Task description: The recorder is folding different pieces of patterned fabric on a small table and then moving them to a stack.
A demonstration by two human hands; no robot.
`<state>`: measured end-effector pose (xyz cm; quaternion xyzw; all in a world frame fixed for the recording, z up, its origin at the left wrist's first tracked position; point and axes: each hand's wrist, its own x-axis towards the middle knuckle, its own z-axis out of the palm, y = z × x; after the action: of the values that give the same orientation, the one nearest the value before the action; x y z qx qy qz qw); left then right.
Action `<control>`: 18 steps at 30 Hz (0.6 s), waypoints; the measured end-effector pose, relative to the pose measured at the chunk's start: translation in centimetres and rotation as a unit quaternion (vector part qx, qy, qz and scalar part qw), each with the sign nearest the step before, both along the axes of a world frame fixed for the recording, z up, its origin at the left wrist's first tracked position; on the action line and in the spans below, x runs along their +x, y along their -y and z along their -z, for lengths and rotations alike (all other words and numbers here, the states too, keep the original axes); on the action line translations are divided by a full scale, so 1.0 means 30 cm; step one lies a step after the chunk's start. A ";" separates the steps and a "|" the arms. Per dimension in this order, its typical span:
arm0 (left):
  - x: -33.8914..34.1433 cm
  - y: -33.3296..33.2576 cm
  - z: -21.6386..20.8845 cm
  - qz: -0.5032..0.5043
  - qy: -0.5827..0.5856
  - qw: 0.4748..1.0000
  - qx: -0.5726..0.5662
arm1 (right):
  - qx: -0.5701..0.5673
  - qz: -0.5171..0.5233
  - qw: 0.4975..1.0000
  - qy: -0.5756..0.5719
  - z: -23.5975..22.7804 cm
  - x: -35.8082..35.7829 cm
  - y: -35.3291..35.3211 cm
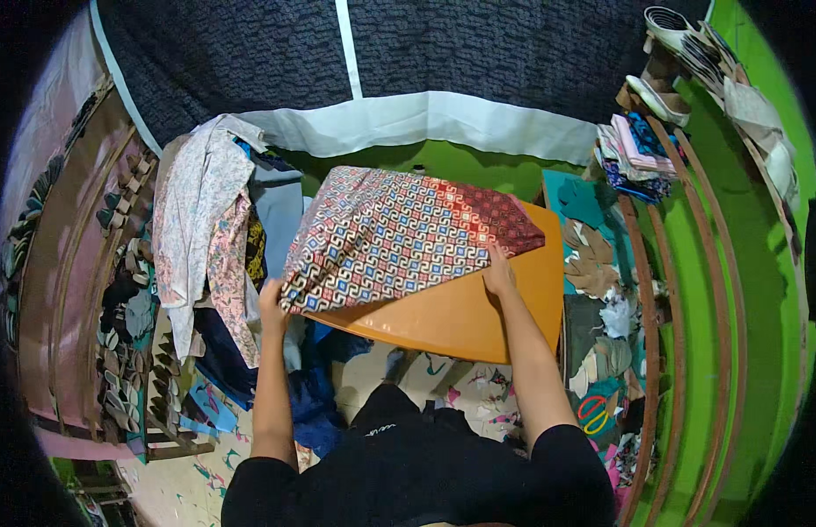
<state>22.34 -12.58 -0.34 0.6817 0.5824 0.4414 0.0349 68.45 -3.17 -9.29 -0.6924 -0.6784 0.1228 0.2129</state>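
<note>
A patterned cloth (pixel 399 233), cream, blue and red with a dark red end, lies over the far part of an orange table (pixel 535 303). Its near edge runs slantwise, leaving the table's near right portion bare. At the cloth's left corner, my left hand (pixel 272 303) is closed on the fabric, just beyond the table's left edge. My right hand (pixel 499 270) grips the near edge toward the dark red end, its forearm above the bare tabletop. The fingertips of both hands are partly hidden by the fabric.
Floral garments (pixel 197 202) hang in a pile at the left, beside shelves with wooden pieces (pixel 126 198). Red-and-yellow scissors (pixel 592 413) lie at the right near fabric scraps (pixel 597 360). Folded cloths (pixel 636 154) rest on wooden rails (pixel 680 263). Scraps litter the tiled floor (pixel 443 378).
</note>
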 end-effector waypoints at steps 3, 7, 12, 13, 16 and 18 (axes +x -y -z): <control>-0.009 0.034 -0.006 -0.035 0.101 0.993 0.042 | -0.014 0.035 0.998 0.043 0.039 -0.002 -0.042; -0.119 0.006 0.043 -0.112 0.076 0.989 0.061 | 0.120 -0.028 0.985 0.118 0.067 -0.011 -0.028; -0.118 -0.157 0.037 -0.083 0.065 0.990 0.098 | 0.135 -0.041 0.990 -0.020 0.058 -0.061 0.017; -0.073 -0.206 0.025 -0.063 0.144 0.981 0.115 | 0.132 -0.046 0.990 -0.018 0.076 -0.053 0.018; 0.023 -0.327 0.032 0.064 0.200 0.973 0.093 | 0.135 -0.029 0.990 -0.001 0.115 -0.062 0.014; 0.084 -0.368 0.096 0.132 0.309 0.939 -0.081 | 0.193 -0.042 0.977 0.084 0.099 -0.099 0.031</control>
<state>24.84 -1.55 -3.20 0.5775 0.4816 0.5731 0.3257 65.47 -4.11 -12.28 -0.6166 -0.7335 -0.0601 0.2795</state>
